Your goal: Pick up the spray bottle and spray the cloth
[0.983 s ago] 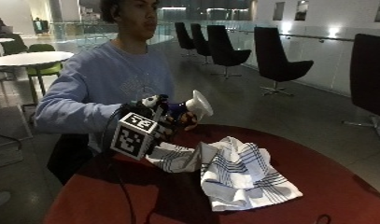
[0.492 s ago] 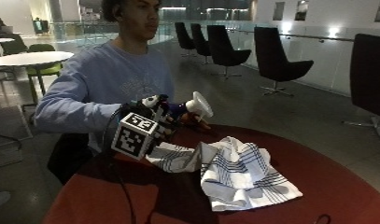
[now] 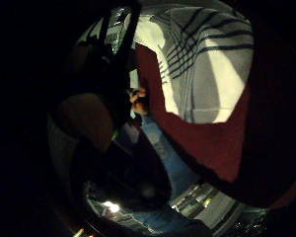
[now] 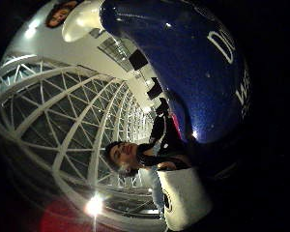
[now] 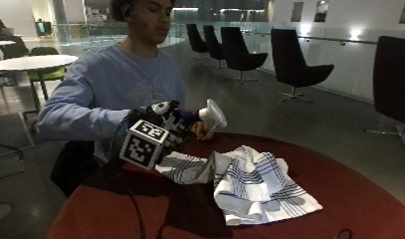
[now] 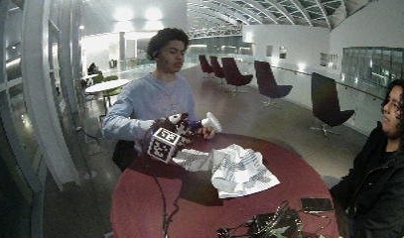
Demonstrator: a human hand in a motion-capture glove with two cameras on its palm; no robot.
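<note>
A round red table [image 5: 387, 199] stands in front of the person. On it lies a white cloth [image 5: 255, 186] with dark stripes, crumpled, with one end reaching toward the person. Above the table edge, near that end of the cloth, the gloved right hand [image 5: 163, 128] holds the spray bottle [image 5: 202, 117] in the air. Its fingers are curled around the blue body of the bottle, and the white spray head points away from the person, over the cloth. The bare left hand [image 5: 201, 130] touches the bottle from below.
</note>
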